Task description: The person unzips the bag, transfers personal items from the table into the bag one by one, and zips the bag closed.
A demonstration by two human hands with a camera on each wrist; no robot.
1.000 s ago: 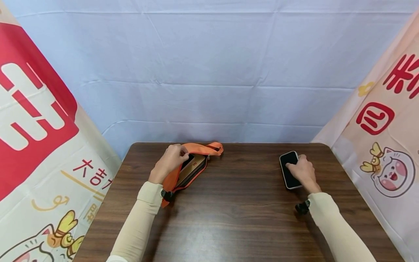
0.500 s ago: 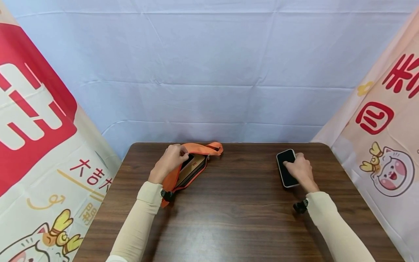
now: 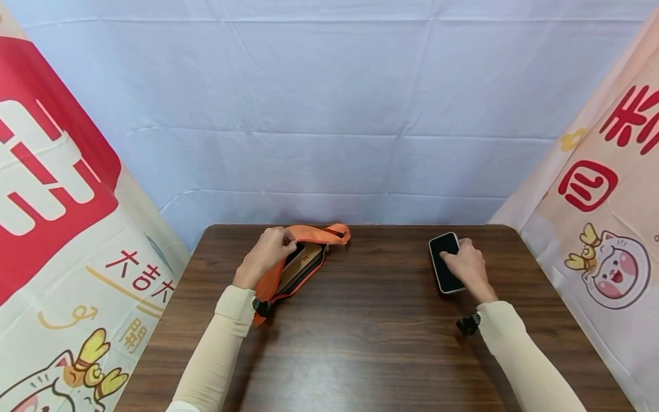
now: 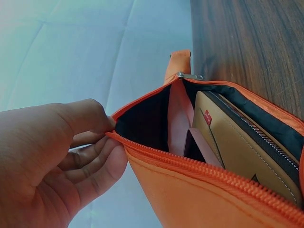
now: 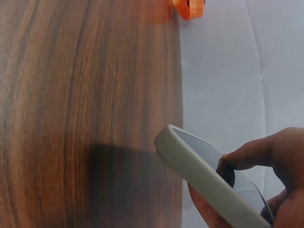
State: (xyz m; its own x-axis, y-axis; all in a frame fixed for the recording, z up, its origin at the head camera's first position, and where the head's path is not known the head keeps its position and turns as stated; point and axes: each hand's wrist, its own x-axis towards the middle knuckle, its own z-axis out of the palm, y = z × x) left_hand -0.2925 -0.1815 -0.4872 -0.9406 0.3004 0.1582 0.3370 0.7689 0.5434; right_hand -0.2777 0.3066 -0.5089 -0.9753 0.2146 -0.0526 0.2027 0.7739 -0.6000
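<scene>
Right now your left hand [image 3: 265, 253] pinches the near zipper edge of the orange pouch [image 3: 288, 269], thumb on one side of the fabric and curled fingers [image 4: 95, 164] on the other, holding its mouth wide. The pouch lies on the dark wooden table [image 3: 360, 343], toward the far left part of it, with its orange strap [image 3: 321, 233] looped off toward the back edge. Inside the opening, the left wrist view shows a tan wallet [image 4: 237, 142] with a dark zipper and a small red tab, resting against the black lining beside a pinkish divider.

Your right hand [image 3: 463, 266] grips the phone [image 3: 444, 260] at the far right of the table, well apart from the pouch. Your thumb lies on the dark screen and your fingers curl under the pale case [image 5: 199, 173]; in the right wrist view the far end of the phone is tilted up off the wood, casting a shadow below it. Cream sleeves [image 3: 221, 343] cover both forearms. A pale blue cloth [image 3: 329, 114] hangs behind the table.
</scene>
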